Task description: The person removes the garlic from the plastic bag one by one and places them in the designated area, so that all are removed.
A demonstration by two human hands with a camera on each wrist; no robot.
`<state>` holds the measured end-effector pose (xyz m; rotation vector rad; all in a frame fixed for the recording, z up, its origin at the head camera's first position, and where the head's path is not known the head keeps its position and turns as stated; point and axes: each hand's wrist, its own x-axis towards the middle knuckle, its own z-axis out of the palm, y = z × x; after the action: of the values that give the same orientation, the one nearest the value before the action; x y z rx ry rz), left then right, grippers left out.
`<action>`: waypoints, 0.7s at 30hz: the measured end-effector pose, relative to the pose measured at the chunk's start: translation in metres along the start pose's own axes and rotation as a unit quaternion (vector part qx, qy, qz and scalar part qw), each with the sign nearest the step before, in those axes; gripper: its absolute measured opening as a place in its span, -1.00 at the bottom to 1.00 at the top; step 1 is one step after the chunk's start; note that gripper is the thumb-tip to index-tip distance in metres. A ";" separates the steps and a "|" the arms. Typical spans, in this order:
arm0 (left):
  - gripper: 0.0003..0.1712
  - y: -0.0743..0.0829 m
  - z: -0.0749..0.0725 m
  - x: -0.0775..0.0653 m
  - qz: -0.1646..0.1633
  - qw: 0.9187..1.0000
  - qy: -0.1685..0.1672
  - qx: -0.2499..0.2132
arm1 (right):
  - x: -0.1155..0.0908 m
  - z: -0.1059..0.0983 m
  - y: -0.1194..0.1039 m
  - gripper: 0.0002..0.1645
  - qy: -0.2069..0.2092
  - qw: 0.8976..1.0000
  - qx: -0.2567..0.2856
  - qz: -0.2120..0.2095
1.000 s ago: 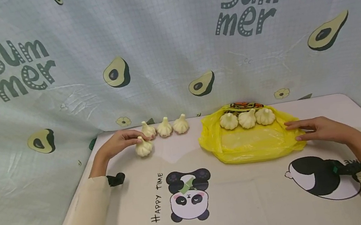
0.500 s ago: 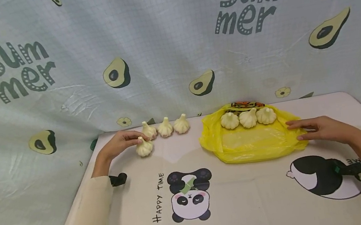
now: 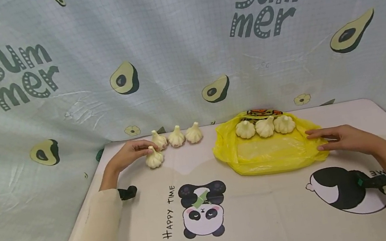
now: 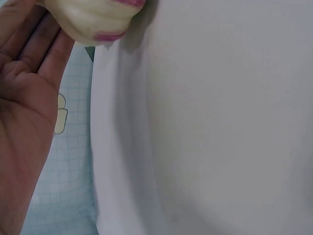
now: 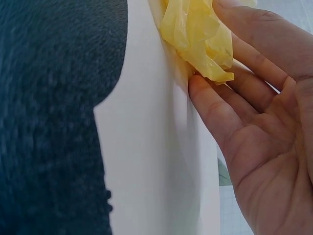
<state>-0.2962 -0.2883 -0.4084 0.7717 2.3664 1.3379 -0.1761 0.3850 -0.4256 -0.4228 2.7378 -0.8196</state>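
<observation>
My left hand [image 3: 127, 153] pinches a garlic bulb [image 3: 154, 158] by its stem, at the left of the table in the head view. In the left wrist view the bulb [image 4: 95, 19] shows purple patches on its underside. Right behind it three more garlic bulbs [image 3: 176, 136] stand in a row. A yellow plastic bag [image 3: 269, 157] lies spread to the right, with three bulbs [image 3: 264, 127] along its far side. My right hand [image 3: 353, 139] rests at the bag's right edge, fingers extended. The right wrist view has crumpled yellow plastic [image 5: 198, 39] between thumb and fingers, loosely touched.
A pale cloth [image 3: 253, 220] printed with pandas covers the table. Behind and to the left hangs a curtain [image 3: 167, 49] with avocado prints, close to the table's far edge. A black strap [image 3: 127, 193] is at the left wrist.
</observation>
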 end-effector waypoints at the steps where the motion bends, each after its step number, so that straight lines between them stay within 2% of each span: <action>1: -0.72 0.000 0.001 0.001 -0.002 1.000 0.002 0.001 | 0.000 0.000 0.000 -0.38 0.000 1.000 0.000 -0.001; 6: -0.72 0.002 0.004 0.002 -0.013 1.000 0.008 -0.006 | 0.000 0.000 0.001 -0.39 0.000 1.000 -0.005 -0.003; 13: -0.71 0.003 0.004 0.002 -0.011 1.000 0.006 -0.011 | 0.000 0.001 0.001 -0.38 -0.001 1.000 -0.010 0.001; 19: -0.62 0.009 0.003 0.001 -0.042 0.999 0.019 -0.008 | 0.000 0.000 -0.001 -0.35 -0.005 1.000 -0.002 0.004; 21: -0.61 0.013 0.002 0.001 -0.042 0.999 0.025 -0.002 | -0.001 0.000 -0.002 -0.36 -0.003 1.000 -0.001 0.002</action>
<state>-0.2923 -0.2804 -0.3982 0.6367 2.4051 1.3431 -0.1749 0.3840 -0.4247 -0.4205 2.7331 -0.8123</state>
